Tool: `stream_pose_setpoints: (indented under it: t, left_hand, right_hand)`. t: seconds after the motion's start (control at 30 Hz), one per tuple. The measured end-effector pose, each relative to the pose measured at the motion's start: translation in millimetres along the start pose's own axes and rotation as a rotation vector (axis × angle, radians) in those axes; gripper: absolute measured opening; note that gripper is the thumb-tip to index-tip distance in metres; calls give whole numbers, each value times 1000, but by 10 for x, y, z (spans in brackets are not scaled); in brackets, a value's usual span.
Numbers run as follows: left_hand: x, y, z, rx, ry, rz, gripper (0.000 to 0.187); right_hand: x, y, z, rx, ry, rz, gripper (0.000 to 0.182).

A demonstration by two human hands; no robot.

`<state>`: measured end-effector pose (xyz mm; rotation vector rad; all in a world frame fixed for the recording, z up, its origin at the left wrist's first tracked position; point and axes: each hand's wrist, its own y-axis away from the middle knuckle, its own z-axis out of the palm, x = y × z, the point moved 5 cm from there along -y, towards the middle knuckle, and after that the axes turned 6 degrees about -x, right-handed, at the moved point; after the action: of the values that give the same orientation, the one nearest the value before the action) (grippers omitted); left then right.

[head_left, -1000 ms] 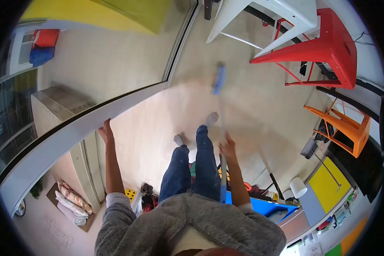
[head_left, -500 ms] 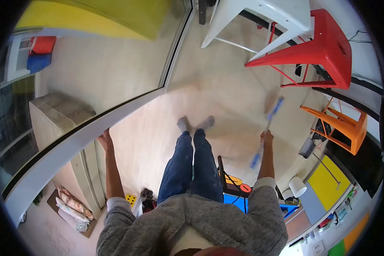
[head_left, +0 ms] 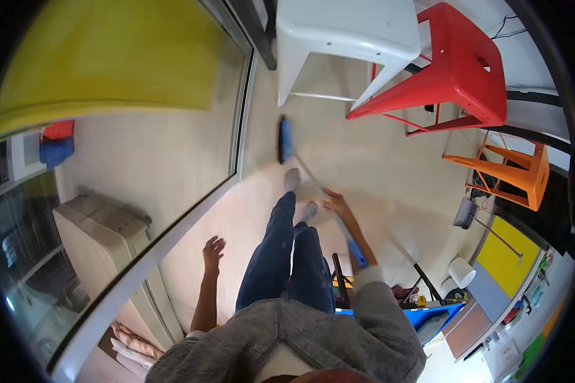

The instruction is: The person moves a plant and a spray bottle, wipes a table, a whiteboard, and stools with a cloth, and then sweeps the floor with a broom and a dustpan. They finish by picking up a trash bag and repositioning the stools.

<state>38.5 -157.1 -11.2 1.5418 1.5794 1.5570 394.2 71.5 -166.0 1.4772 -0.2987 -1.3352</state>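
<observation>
My right hand is closed around the shaft of a broom, and its blue grip end lies along my forearm. The blue broom head with dark bristles is on the pale floor just beyond my forward foot. My left hand hangs free over the floor at my left, fingers apart, holding nothing. Nearest to it is the white frame of a glass door, which it does not touch.
A white stool, a red stool and an orange stool line the right side. A long-handled dustpan stands near a yellow-fronted cabinet. Behind the glass are a beige suitcase and a yellow surface.
My left hand has let go of the door frame. My right hand has swung the broom leftward, from my right side to ahead of my feet. One foot has stepped forward.
</observation>
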Motion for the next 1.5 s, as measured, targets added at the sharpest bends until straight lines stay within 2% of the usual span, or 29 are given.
stream_pose_setpoints:
  t: [0.03,0.07,0.1,0.13,0.2,0.27,0.33,0.4,0.5,0.6,0.67,0.7,0.8,0.83,0.97,1.07,1.17,1.27,1.37,1.5]
  left_hand:
    - [311,-220,169,-52,12,296,35]
    - [659,-437,366,-105,30,589,33]
    - [1529,-226,662,105,-500,847,32]
    - [2314,-40,987,70,-340,1053,30]
    - [3652,403,1639,-35,-269,1277,29]
    - [4676,783,2303,-3,-385,1726,28]
    - [5427,899,2932,-1,-396,1920,17]
    - [5899,646,3520,129,-603,1784,19]
    - [6091,273,4012,430,-1086,1476,28]
    - [6029,156,4097,643,-972,1725,41]
    - [6004,192,4012,618,-831,1681,50]
    - [5972,216,3982,595,-837,1653,48]
    - [5796,379,3896,577,-863,1588,41]
    - [5700,436,3854,583,-872,1567,40]
    - [5238,806,3649,587,-715,1672,31]
    - [4823,960,3500,566,-758,1597,30]
    - [4327,1044,3347,503,-738,1530,27]
    - [3982,1236,3297,608,-599,1433,23]
    - [3570,1351,3252,518,-457,1134,24]
    - [3116,1519,3095,372,-279,920,24]
  right_hand:
    - [198,194,-400,12,-224,-14,49]
    - [256,503,-788,205,-40,103,46]
    - [299,742,-1145,355,-122,82,46]
    - [301,967,-1432,452,-111,108,46]
    - [456,1155,-1878,652,186,249,40]
    - [430,1421,-1960,945,229,221,45]
    - [508,1823,-1960,1227,277,215,52]
    - [535,2199,-1814,1159,-175,121,55]
    - [533,2494,-1738,1079,-157,190,57]
    - [526,2520,-1705,931,-106,124,55]
    - [566,2439,-1779,857,-30,212,54]
    - [570,2371,-1818,820,7,248,54]
    - [541,2184,-1895,702,-152,140,56]
    - [551,2102,-1938,673,-97,169,56]
    - [342,1964,-1945,547,2,259,58]
    - [70,1961,-1906,490,85,244,57]
    - [109,1883,-1911,485,61,190,57]
    - [72,1870,-1871,467,82,218,57]
    - [207,1815,-1856,443,96,243,58]
    - [306,1787,-1860,416,76,229,59]
